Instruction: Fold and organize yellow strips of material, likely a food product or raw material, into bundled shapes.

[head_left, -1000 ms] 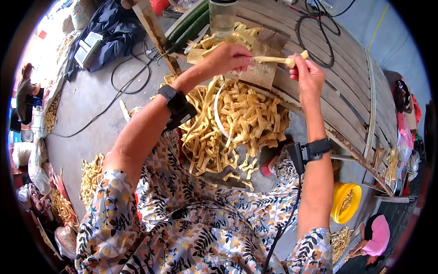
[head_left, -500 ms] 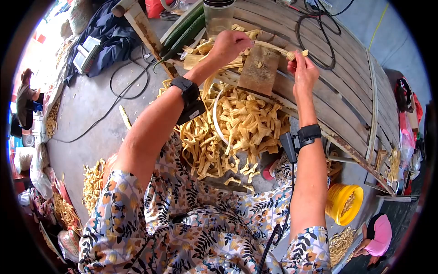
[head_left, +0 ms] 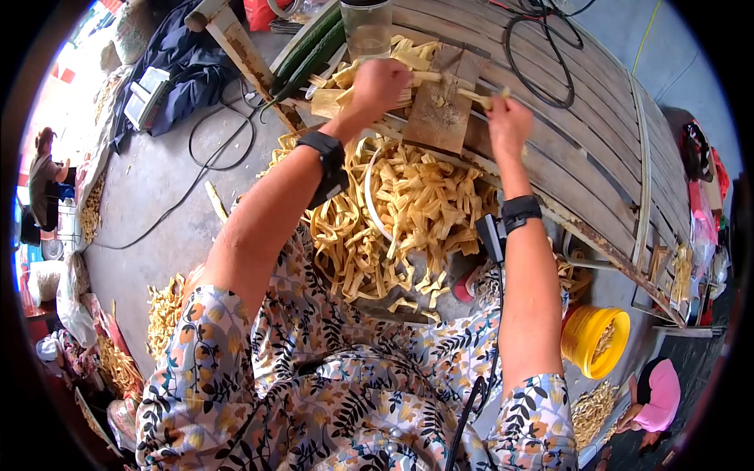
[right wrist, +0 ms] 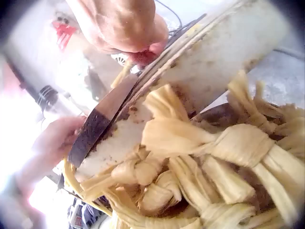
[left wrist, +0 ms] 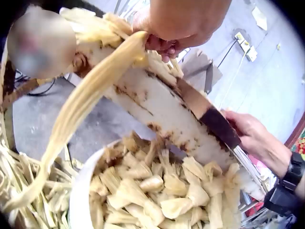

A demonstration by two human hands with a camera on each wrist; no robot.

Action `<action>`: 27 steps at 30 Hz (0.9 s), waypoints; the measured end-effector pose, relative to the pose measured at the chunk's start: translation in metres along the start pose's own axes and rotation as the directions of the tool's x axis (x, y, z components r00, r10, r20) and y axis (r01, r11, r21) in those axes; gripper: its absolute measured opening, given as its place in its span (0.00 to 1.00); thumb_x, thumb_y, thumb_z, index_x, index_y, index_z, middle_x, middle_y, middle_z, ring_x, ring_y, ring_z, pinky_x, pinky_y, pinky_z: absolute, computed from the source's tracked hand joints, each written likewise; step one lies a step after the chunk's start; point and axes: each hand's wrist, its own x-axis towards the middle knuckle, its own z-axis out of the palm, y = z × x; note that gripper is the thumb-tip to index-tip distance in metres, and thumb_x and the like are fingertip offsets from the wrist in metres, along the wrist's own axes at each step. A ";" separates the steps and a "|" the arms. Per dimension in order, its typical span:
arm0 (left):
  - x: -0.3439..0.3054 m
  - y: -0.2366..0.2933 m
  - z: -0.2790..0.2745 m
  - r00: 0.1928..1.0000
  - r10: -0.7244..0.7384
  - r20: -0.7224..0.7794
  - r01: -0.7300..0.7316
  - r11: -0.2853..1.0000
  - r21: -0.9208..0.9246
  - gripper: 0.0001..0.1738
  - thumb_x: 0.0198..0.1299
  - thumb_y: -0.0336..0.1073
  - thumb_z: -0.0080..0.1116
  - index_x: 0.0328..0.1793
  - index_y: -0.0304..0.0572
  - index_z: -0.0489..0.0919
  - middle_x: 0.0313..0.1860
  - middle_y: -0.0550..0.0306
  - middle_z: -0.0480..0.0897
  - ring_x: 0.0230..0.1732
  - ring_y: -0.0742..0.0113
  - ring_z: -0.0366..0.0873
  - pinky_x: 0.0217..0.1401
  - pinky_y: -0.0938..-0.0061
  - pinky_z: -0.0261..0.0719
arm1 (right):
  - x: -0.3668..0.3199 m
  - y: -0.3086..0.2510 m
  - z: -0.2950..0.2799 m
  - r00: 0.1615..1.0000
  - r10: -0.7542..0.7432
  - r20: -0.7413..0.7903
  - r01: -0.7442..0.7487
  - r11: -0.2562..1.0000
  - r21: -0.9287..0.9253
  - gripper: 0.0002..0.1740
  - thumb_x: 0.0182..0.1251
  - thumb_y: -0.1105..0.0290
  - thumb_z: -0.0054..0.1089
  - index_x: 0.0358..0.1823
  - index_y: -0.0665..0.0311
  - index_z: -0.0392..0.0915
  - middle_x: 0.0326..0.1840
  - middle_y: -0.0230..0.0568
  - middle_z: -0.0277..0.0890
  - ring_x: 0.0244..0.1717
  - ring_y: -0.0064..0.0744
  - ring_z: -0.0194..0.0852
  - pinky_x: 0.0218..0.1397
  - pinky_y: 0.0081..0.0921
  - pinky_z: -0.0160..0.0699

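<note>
My left hand point(head_left: 381, 85), fingers curled, grips a pale yellow fibrous strip point(left wrist: 86, 102); a long tail of it hangs down in the left wrist view. To the right, my right hand point(head_left: 509, 129) pinches a short knotted strip point(head_left: 476, 97) of the same stuff. A gap shows between the two strips in the head view. Under them a worn wooden board point(head_left: 437, 118) lies at the bench edge, crumbs scattered on it. Below the bench edge, a white-rimmed container point(left wrist: 83, 191) holds a heap of knotted strips point(head_left: 428, 196).
Loose strips point(head_left: 338, 98), a clear jar point(head_left: 367, 33) and long green cucumbers point(head_left: 314, 55) lie on the slatted bench point(head_left: 581, 157). A black cable point(head_left: 542, 71) loops across it. A yellow bucket point(head_left: 577, 337) stands on the floor at right, and another person point(head_left: 658, 396) crouches beyond it.
The strip ran between both hands earlier; now separate pieces show at each hand with a gap between. The left hand has shifted left, the right hand slightly left and toward the body.
</note>
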 end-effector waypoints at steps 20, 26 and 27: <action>-0.078 0.089 -0.025 0.807 0.464 0.364 -0.441 0.885 -0.149 0.10 0.52 0.35 0.60 0.38 0.41 0.78 0.27 0.60 0.79 0.25 0.75 0.76 0.27 0.80 0.75 | -0.063 -0.072 -0.056 0.695 0.140 0.705 -0.223 0.974 0.026 0.06 0.59 0.74 0.54 0.30 0.68 0.79 0.16 0.30 0.72 0.17 0.15 0.66 0.20 0.13 0.66; -0.056 0.062 -0.061 0.796 0.236 0.558 -0.106 0.961 -0.255 0.07 0.56 0.36 0.56 0.36 0.41 0.78 0.26 0.63 0.77 0.27 0.82 0.72 0.25 0.87 0.70 | -0.064 -0.068 -0.074 0.603 0.164 0.780 -0.290 0.957 0.023 0.07 0.57 0.72 0.57 0.33 0.68 0.80 0.16 0.25 0.70 0.14 0.11 0.58 0.17 0.10 0.56; -0.052 0.061 -0.065 0.807 0.213 0.551 -0.061 0.958 -0.280 0.07 0.56 0.37 0.56 0.36 0.43 0.79 0.25 0.64 0.76 0.28 0.81 0.72 0.29 0.86 0.71 | -0.068 -0.072 -0.075 0.530 0.159 0.833 -0.299 0.954 0.008 0.07 0.57 0.71 0.58 0.33 0.68 0.80 0.16 0.25 0.70 0.14 0.11 0.58 0.17 0.10 0.56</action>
